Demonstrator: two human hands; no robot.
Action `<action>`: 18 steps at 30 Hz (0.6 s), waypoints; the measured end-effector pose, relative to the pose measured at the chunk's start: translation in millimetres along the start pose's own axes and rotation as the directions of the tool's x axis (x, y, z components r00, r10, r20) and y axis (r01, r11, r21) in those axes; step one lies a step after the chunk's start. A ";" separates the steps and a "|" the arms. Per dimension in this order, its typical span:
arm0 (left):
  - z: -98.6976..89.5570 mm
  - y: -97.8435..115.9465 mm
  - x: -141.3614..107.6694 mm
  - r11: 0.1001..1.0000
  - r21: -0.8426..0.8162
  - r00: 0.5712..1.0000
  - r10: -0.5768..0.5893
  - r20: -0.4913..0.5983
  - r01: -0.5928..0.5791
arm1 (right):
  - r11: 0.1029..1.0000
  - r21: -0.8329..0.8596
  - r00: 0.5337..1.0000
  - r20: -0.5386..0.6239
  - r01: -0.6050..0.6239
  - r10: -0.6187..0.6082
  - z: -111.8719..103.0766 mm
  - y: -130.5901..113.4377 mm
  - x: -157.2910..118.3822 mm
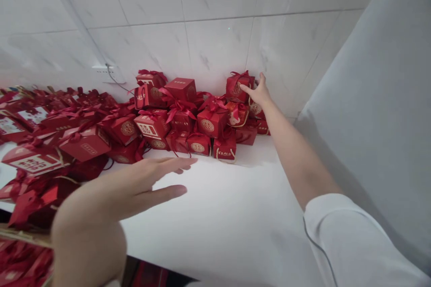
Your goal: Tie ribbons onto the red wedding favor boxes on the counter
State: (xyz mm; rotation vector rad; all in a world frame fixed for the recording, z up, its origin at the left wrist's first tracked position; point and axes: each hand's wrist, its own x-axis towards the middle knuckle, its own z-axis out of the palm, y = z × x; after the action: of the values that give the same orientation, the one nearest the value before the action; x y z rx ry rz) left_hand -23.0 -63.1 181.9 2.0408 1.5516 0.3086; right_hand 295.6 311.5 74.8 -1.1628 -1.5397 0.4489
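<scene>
My right hand [260, 94] reaches to the back right and grips a red gift box [237, 88] with a ribbon on top. That box sits at the top right end of a stacked pile, against the tiled wall; some of the fingers are behind it. Under and beside it are more boxes, among them a gift box with a round gold emblem [211, 124] and one with a cord handle [225, 149]. Over the white table [215, 206], in front of the pile, my left hand [151, 184] is open, fingers stretched out and holding nothing.
Many more red boxes [85, 141] crowd the left side of the table. At the lower left stands a cardboard carton [25, 234] with red items in it. A wall socket [107, 73] has a cable plugged in. A pale grey panel [367, 98] bounds the right side.
</scene>
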 end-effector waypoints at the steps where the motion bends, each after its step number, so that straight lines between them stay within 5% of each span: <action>1: 5.8 0.4 5.0 0.999 -0.004 0.995 0.033 0.091 -0.033 | 1.000 0.007 0.999 0.014 -0.030 0.030 1.8 -0.2 -1.2; 3: 19.0 -2.6 15.1 0.994 -0.035 0.949 0.106 0.298 -0.100 | 0.998 -0.008 0.998 0.025 -0.055 0.056 4.4 -2.5 -3.4; 5: 32.2 -10.4 23.9 0.988 -0.103 0.910 0.147 0.387 -0.116 | 0.999 -0.045 1.000 0.026 -0.002 0.003 4.6 -7.9 -4.6; 8: 46.5 -27.8 29.6 0.987 -0.139 0.890 0.130 0.436 -0.077 | 0.974 -0.104 0.976 -0.055 0.204 -0.210 -3.1 -29.0 -12.1; 11: 51.2 -45.6 26.0 0.987 -0.159 0.892 0.091 0.442 -0.022 | 0.911 -0.133 0.897 -0.167 0.390 -0.409 -21.4 -71.0 -44.5; 15: 50.6 -65.2 20.2 0.986 -0.161 0.921 0.025 0.388 0.041 | 0.897 0.003 0.897 0.035 0.441 -0.441 -48.0 -130.5 -131.9; 18: 51.1 -80.0 22.4 0.987 -0.134 0.949 -0.048 0.313 0.094 | 0.885 0.215 0.837 0.294 0.414 -0.462 -54.8 -146.5 -200.8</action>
State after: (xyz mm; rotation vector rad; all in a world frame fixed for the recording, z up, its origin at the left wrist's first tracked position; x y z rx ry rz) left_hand -56.1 -42.3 92.5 1.8147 1.3626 0.0675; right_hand 265.1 60.3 101.9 -0.6035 -1.9755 0.4510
